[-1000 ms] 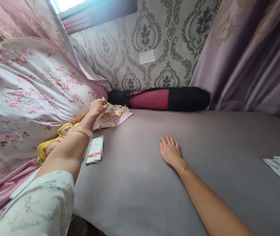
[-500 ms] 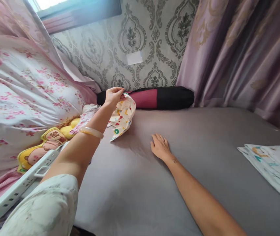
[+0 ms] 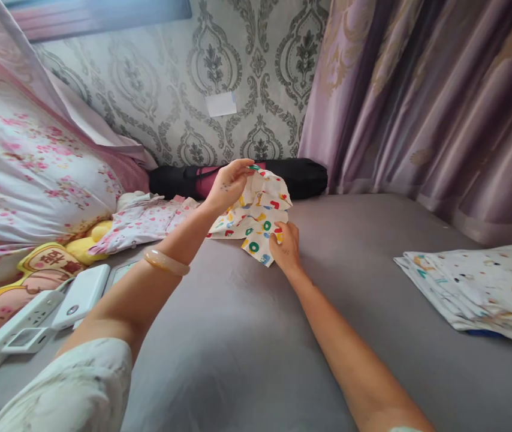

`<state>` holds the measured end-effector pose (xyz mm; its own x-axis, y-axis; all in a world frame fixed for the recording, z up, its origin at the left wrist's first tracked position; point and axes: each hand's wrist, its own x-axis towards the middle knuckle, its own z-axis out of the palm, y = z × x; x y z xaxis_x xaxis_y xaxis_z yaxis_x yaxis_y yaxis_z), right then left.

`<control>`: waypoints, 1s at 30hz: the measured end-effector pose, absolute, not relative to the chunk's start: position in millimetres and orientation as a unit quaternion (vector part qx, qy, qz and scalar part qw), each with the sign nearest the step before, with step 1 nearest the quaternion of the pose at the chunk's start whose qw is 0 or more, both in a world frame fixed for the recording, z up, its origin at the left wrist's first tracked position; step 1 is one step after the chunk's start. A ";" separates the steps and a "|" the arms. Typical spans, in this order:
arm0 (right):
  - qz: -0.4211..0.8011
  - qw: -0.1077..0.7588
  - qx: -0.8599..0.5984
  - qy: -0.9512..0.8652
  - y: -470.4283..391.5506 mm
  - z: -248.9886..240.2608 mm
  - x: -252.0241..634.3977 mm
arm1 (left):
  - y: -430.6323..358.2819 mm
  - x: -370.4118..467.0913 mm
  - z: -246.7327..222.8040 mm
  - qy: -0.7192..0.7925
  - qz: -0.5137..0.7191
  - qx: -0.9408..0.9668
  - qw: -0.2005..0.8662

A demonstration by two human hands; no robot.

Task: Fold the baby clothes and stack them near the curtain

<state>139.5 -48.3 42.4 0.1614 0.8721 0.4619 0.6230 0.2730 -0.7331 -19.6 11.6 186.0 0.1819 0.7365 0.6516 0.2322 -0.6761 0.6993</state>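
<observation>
A small cream garment [image 3: 256, 216] printed with colourful letters is held up over the grey bed sheet [image 3: 238, 324]. Its exact kind is unclear. My left hand [image 3: 231, 186], below a pale bangle [image 3: 166, 262] on the forearm, pinches the garment's top corner. Closed on its lower right edge is my right hand [image 3: 287, 247], thumb against the cloth. The garment's lower left part rests on the sheet, and my left hand and wrist cover some of it.
Folded printed clothes [image 3: 476, 288] lie stacked on the right. A black and red roll-shaped bag [image 3: 301, 178] rests along the wall. To the left are a pink-patterned garment [image 3: 148, 221], a yellow plush [image 3: 2, 300], a white power strip [image 3: 17, 330] and a white box-shaped device [image 3: 80, 297].
My right hand has risen from the sheet and taken hold of the garment's edge. My left hand has moved right with the garment, which is now more spread out. The view has shifted right.
</observation>
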 end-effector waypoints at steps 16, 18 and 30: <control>0.131 0.590 -0.588 -0.538 -42.6 76.6 177.0 | -5.6 -24.9 192.1 0.433 0.528 0.725 0.089; 0.102 0.610 -0.577 -0.534 -42.7 85.1 186.3 | -7.6 -28.3 191.5 0.462 0.521 0.714 0.071; 0.067 0.554 -0.433 -0.708 -45.4 190.1 242.6 | -33.5 -38.9 197.7 0.539 0.544 0.635 0.096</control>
